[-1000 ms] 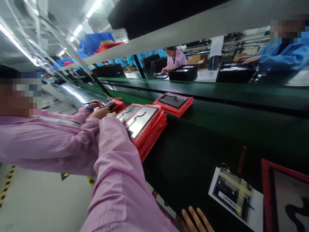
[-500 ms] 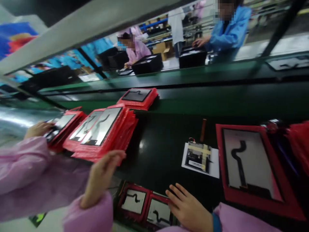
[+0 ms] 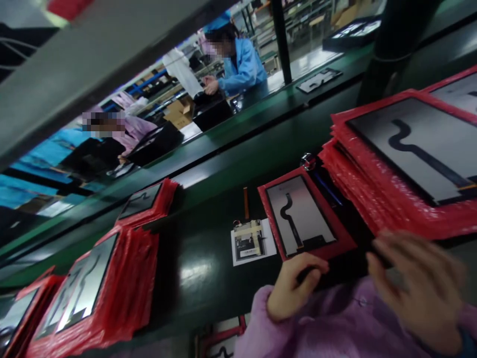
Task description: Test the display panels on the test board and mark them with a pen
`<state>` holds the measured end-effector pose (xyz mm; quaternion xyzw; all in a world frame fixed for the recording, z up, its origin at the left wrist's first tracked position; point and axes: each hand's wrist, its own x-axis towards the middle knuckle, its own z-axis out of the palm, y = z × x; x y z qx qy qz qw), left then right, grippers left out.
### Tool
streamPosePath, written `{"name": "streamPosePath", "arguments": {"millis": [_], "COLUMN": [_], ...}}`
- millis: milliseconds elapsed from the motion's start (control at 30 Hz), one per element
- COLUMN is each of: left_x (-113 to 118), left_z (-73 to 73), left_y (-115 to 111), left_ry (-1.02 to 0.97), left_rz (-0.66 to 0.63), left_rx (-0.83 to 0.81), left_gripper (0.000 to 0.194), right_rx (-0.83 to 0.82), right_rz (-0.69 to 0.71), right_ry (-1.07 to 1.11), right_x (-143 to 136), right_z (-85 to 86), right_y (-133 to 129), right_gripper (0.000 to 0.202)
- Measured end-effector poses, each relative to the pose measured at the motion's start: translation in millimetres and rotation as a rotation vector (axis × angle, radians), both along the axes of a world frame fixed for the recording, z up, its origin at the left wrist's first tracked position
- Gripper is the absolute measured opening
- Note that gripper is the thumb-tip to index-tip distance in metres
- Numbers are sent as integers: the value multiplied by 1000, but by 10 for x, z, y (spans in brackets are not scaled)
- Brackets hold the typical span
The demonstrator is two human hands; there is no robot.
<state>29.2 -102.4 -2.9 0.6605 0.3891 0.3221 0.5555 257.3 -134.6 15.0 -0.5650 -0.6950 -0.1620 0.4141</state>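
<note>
My left hand (image 3: 298, 283) hovers by the near edge of a display panel (image 3: 300, 214) with a dark curved ribbon cable, lying on a red sheet (image 3: 345, 243). Its fingers curve and the thumb stands apart, with nothing visible between them. Blurred by motion, my right hand (image 3: 421, 283) is below the near edge of a stack of red bubble-wrap pouches (image 3: 357, 189), fingers stretched out and holding nothing visible. On that stack lies a larger-looking display panel (image 3: 428, 144) with a similar cable. I cannot tell whether the right fingertips touch the stack.
Left of the panel, a taped electronic module (image 3: 249, 239) lies on white paper (image 3: 236, 256). Several red pouch stacks (image 3: 130, 283) with panels stand at left. A blue pen-like object (image 3: 328, 189) lies behind the panel. Co-workers (image 3: 242, 59) sit across the bench; a beam crosses above.
The view has swung to the right. My hands have moved from the left pouch stack and bench edge to the panel and the right stack. The neighbouring person's arm has left view.
</note>
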Motion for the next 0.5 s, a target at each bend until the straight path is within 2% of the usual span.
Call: {"name": "streamPosePath", "arguments": {"millis": [67,100,167,233,367,433,500], "left_x": [436,621,913,1105,1266,1273,1248], "left_z": [42,74,147,212,261,251,227], "left_y": [30,46,85,124,143,122,97], "left_ry": [-78,-104,-134,-152,-161,-178,-202], "left_rz": [-66,-101,-156,-190,-215,-230,-241], "left_rx": [8,20,60,116,173,142,95], "left_gripper": [22,26,36,44,45,44,46], "right_rx": [7,2,48,141,212,239,284], "right_rz": [-285,-344,-351,-322,-280,-260,-241], "right_ry": [14,17,3,-22,-3,71,178], "right_x": [303,412,550,608,649,687,734], "right_z": [46,59,80,105,186,213,198], "right_y": [33,61,134,219,362,410,441], "right_gripper": [74,72,53,33,17,11,13]}}
